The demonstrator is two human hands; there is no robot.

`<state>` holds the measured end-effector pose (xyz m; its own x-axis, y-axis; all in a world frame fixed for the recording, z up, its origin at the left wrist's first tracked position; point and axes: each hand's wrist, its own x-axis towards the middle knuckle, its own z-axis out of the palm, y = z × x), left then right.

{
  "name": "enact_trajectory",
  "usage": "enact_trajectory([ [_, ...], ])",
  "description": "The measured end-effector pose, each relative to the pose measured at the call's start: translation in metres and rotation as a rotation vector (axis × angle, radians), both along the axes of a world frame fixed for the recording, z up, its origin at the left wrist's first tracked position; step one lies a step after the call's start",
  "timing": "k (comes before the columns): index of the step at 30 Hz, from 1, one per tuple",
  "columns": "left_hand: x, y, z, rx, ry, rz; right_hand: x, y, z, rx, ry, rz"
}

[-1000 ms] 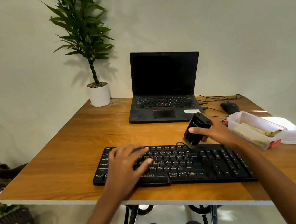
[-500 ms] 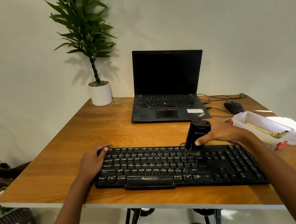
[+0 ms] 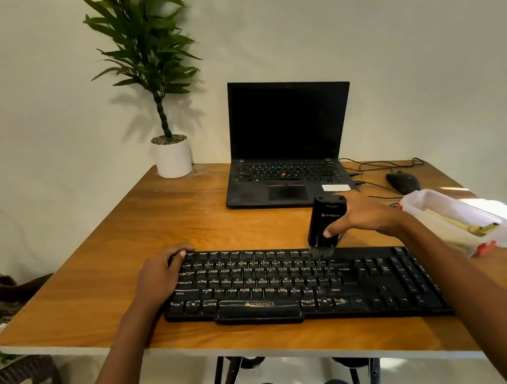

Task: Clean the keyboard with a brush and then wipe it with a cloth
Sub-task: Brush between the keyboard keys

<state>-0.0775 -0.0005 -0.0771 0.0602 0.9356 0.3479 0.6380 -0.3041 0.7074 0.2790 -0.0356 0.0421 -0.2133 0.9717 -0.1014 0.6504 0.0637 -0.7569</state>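
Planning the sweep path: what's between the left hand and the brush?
Head view: only the upper key rows of the keyboard lie between the left hand and the brush; nothing rests on them.

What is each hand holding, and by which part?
The right hand grips the black brush around the middle of its body, bristles on the keyboard. The left hand grips the keyboard's far-left corner.

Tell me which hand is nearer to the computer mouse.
Right. The right hand, gripping the brush over the keyboard's back rows, is close in front-left of the mouse; the left hand holds the keyboard's far left corner.
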Motion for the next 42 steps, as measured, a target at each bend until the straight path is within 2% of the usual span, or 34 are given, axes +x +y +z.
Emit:
enact_trajectory([
  [5,0.0,-0.002,0.0,0.032,-0.004,-0.005,-0.002,0.007,-0.001,0.008,-0.023,0.039],
  [8,-0.001,0.0,-0.002,0.022,-0.009,-0.005,-0.005,0.006,0.002,-0.055,-0.03,0.102],
  [11,-0.001,0.001,-0.003,0.019,0.0,0.0,-0.006,0.007,0.002,-0.006,-0.042,0.072],
  [15,0.0,0.0,-0.003,0.024,-0.015,-0.006,-0.005,0.006,0.002,-0.059,-0.027,0.117],
  [18,0.0,0.0,-0.002,0.016,-0.014,0.003,-0.006,0.006,0.003,0.0,-0.034,0.086],
  [30,-0.001,0.0,-0.002,0.024,-0.011,0.003,-0.016,0.01,0.003,-0.024,-0.014,0.121],
  [33,-0.001,0.0,-0.002,0.021,-0.013,0.004,-0.018,0.011,0.002,-0.069,-0.036,0.168],
  [42,0.0,-0.002,-0.001,0.02,-0.035,0.003,-0.016,0.016,0.003,-0.025,-0.074,0.138],
])
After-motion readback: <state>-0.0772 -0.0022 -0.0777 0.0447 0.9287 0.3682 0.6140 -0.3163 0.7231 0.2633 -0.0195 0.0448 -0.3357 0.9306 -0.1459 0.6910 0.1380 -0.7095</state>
